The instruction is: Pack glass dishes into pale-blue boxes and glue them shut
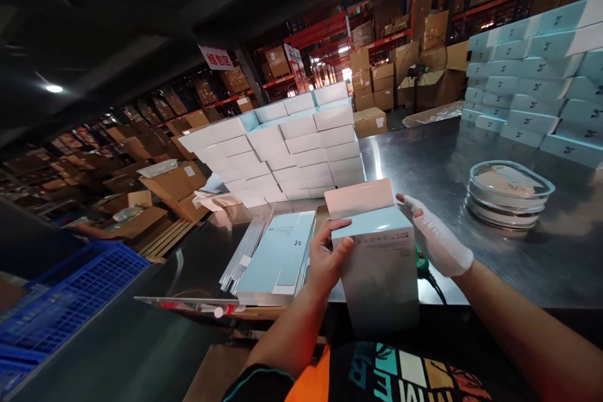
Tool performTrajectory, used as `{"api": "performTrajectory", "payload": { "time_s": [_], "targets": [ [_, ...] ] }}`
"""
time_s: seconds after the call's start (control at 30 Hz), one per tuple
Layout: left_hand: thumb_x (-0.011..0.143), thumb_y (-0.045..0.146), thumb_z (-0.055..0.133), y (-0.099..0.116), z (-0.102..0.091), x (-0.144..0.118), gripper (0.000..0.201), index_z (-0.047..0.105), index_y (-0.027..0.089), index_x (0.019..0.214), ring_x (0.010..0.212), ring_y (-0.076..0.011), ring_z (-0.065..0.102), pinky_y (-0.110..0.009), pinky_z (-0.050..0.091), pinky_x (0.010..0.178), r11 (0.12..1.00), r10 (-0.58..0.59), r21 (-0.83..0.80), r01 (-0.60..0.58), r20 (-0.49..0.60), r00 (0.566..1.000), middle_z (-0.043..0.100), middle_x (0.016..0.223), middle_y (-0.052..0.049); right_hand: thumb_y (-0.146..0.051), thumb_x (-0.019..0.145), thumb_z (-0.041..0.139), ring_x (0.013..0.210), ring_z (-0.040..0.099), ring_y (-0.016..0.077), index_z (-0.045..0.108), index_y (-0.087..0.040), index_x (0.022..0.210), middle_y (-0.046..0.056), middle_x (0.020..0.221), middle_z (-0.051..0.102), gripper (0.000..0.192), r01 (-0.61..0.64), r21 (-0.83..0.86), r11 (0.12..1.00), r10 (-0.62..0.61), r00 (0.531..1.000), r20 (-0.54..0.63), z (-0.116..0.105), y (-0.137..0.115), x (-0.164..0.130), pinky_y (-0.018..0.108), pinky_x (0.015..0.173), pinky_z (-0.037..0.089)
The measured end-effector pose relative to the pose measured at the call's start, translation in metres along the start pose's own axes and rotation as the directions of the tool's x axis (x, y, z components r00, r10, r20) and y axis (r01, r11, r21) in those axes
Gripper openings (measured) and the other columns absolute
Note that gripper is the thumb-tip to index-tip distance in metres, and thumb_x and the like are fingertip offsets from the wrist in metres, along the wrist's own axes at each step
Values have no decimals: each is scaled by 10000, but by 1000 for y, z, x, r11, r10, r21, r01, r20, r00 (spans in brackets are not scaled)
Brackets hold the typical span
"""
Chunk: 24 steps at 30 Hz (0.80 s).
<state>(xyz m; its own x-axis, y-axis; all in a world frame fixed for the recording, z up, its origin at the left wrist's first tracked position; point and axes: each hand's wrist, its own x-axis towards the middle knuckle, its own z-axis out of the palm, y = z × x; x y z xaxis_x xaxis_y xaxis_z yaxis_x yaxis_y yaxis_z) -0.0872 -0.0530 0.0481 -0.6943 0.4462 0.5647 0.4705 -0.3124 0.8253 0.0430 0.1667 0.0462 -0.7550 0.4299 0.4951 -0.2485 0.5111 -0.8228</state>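
Observation:
A light-blue and white carton [379, 270] stands tilted at the table's front edge, close to my body. One end flap [358, 196] sticks up at its far side. My left hand [328, 257] is bare and grips the carton's left edge, thumb on the near face and fingers over the top. My right hand [436, 235] wears a white glove with bare fingertips. Its fingers are stretched out beside the carton's upper right corner; whether they touch it I cannot tell. Left of the carton lies a stack of flat light-blue cartons [277, 248].
Clear plastic strips [245, 251] lie left of the flat stack. Closed white boxes [301, 151] are piled at the back, light-blue ones [527, 75] at the right. Stacked clear oval containers [506, 195] stand on the metal table [414, 151]. A green-handled tool [421, 259] lies under my right hand. Blue crates [70, 301] stand left.

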Motion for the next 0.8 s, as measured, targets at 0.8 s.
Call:
{"api": "performTrajectory", "payload": {
  "time_s": [0.8],
  "targets": [
    [945,576,798,28,-20,8,426,792,299,1268,1515,-427,573,-712,376,1279,688,330,406,-601,563,758,773,1391,-149,-190,1048,676,1561,535,280,443,-391,1705,132,1694,545,726,640,-169,750,-598,765,240,-7,-24,-38,514,1248,501]
  ]
}}
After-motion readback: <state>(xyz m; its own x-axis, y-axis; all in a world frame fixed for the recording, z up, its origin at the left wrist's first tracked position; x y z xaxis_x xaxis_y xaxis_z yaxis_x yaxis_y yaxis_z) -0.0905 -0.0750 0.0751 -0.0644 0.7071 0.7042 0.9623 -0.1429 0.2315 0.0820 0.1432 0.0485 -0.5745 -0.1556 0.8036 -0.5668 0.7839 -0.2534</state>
